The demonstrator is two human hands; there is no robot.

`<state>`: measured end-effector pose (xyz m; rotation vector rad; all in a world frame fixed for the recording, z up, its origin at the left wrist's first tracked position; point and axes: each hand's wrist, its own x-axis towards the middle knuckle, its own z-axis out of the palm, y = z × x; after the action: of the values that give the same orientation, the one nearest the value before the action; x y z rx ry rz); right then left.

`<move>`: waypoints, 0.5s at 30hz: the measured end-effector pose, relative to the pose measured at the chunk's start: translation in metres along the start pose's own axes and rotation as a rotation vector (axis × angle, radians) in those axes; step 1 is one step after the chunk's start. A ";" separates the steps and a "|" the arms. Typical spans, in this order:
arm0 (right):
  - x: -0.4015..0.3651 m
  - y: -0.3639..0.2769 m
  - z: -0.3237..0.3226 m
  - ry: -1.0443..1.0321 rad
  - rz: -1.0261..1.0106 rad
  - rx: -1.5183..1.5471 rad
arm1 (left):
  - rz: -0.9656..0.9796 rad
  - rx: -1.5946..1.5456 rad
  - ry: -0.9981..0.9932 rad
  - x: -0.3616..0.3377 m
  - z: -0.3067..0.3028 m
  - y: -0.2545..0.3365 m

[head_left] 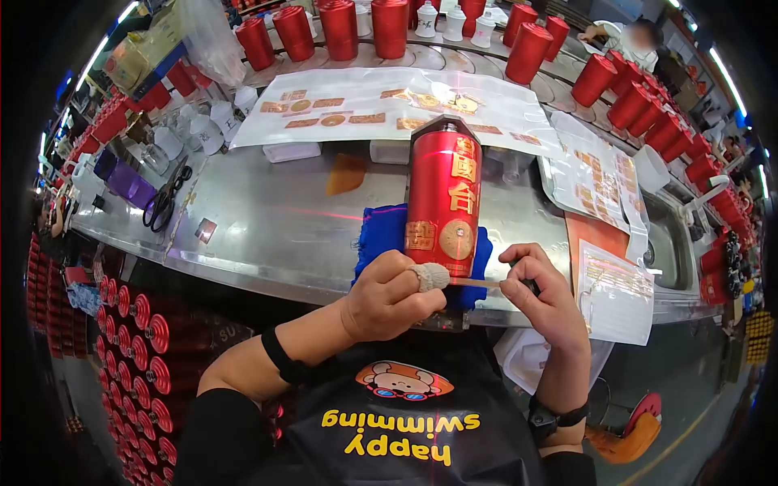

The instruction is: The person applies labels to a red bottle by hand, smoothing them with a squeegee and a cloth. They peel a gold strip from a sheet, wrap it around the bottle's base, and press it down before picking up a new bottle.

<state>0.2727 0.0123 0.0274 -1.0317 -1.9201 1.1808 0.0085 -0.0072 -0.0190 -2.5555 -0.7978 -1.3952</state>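
Observation:
A red bottle (444,194) with gold characters and a round gold emblem lies on a blue cloth (381,235), its base toward me. My left hand (393,298) is closed at the bottle's lower end, with a whitish cover on one fingertip. Between my two hands stretches a thin tan strip (476,283), running just past the base of the bottle. The strip's left end meets the covered fingertip. At its other end, my right hand (547,296) pinches it between thumb and finger; something dark shows among the curled fingers.
Sheets of gold decals (332,109) lie behind the bottle, and more decal sheets (596,178) at right. Scissors (166,198) and a purple container (126,182) lie left. Red bottles (340,32) line the conveyor. A sink (668,243) is at right. Another person (636,44) sits beyond.

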 end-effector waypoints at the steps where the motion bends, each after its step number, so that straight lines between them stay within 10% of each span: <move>1: 0.001 0.001 0.000 -0.005 -0.002 -0.005 | 0.030 0.018 -0.008 0.003 -0.001 0.001; 15: 0.003 0.007 0.002 -0.029 0.024 0.017 | 0.051 0.057 -0.017 0.009 -0.002 0.004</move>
<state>0.2716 0.0163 0.0208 -1.0367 -1.9220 1.2291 0.0131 -0.0073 -0.0098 -2.5291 -0.7576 -1.3186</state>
